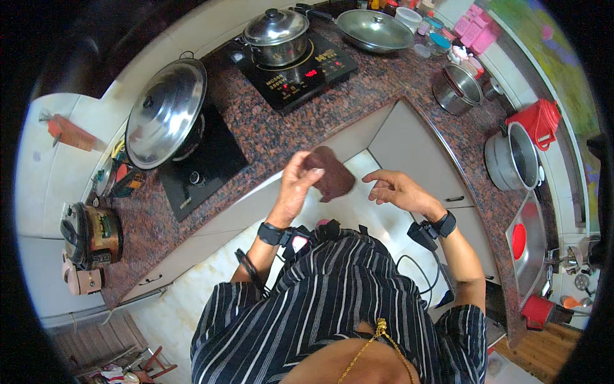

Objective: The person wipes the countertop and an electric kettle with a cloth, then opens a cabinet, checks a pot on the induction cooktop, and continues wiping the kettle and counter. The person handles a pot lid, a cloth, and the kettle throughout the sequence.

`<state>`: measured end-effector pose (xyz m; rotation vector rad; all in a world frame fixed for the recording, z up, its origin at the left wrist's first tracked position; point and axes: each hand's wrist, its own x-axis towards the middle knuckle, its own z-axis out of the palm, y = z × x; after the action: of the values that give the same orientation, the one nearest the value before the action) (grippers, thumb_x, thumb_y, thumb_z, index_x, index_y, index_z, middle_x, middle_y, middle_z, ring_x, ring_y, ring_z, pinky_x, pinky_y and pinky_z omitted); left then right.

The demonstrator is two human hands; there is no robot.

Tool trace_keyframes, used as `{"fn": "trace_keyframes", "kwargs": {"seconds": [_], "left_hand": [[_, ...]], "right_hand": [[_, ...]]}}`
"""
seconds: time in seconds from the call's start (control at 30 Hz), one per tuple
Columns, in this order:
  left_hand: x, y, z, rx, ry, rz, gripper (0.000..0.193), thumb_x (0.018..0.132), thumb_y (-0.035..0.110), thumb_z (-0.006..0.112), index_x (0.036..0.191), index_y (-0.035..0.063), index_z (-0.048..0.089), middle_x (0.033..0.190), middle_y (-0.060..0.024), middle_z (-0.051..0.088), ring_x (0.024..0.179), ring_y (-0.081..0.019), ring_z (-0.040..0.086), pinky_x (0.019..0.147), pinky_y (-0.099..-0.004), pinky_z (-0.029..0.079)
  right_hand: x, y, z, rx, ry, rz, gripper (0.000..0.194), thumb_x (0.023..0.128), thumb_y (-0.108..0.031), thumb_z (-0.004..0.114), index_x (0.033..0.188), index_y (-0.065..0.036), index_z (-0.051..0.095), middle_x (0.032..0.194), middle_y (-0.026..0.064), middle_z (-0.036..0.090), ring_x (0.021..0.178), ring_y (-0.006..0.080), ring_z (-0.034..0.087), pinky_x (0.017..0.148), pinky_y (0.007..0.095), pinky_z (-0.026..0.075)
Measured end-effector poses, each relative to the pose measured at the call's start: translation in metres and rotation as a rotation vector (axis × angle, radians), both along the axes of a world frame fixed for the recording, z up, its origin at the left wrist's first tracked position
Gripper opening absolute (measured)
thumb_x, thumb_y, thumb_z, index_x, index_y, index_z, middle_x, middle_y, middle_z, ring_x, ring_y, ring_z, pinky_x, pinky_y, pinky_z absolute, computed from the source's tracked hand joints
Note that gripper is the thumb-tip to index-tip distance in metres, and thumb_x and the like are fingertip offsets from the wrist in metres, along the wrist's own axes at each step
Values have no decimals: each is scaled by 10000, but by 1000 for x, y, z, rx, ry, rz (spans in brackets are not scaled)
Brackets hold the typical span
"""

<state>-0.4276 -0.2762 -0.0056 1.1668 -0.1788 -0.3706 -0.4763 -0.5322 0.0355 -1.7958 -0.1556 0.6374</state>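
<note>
My left hand (pixel 295 185) grips a dark brown cloth (pixel 333 175) by its left edge, between thumb and fingers. The cloth hangs in the air in front of the counter's edge, over the floor. To its right, apart from it, my right hand (pixel 398 189) holds nothing; its index finger points toward the cloth and the other fingers are curled. Beyond the hands, a lidded steel pot (pixel 278 43) stands on a lit induction cooker (pixel 307 72). A large domed metal lid (pixel 168 108) covers a pan on the black cooktop (pixel 206 168) at left.
A lidded frying pan (pixel 376 31) lies at the back, near several jars. Along the right counter stand a steel pot (pixel 458 89), a grey pot (pixel 511 156) and a sink (pixel 532 259) with a red bowl (pixel 519 241). An electric pressure cooker (pixel 91 235) is at far left.
</note>
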Motion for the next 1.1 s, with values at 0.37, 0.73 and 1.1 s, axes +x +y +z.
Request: {"fn": "trace_keyframes", "kwargs": {"seconds": [0.37,0.73,1.1], "left_hand": [[113,110,-76,323,71,618,166,847,81,623,988,71,535,919,-20,587,799,-136,586,677,-306,524],[148,129,-161,827,286,618,181,794,109,687,903,4,589,821,-69,633,749,-153,587,652,-287,481],[141,125,-145,1137,255,647,413,751,268,714,1048,8,594,1013,-211,639,962,-356,612,813,-382,478]], "right_hand": [[157,28,15,32,-18,224,269,900,-102,540,1151,-7,545,865,61,633,775,120,580,699,275,495],[377,8,59,-14,-450,225,271,878,-168,602,1113,-40,564,690,24,577,607,99,553,558,242,469],[438,44,64,-471,-726,158,333,888,-222,593,1167,-42,562,704,-5,500,624,81,447,549,257,387]]}}
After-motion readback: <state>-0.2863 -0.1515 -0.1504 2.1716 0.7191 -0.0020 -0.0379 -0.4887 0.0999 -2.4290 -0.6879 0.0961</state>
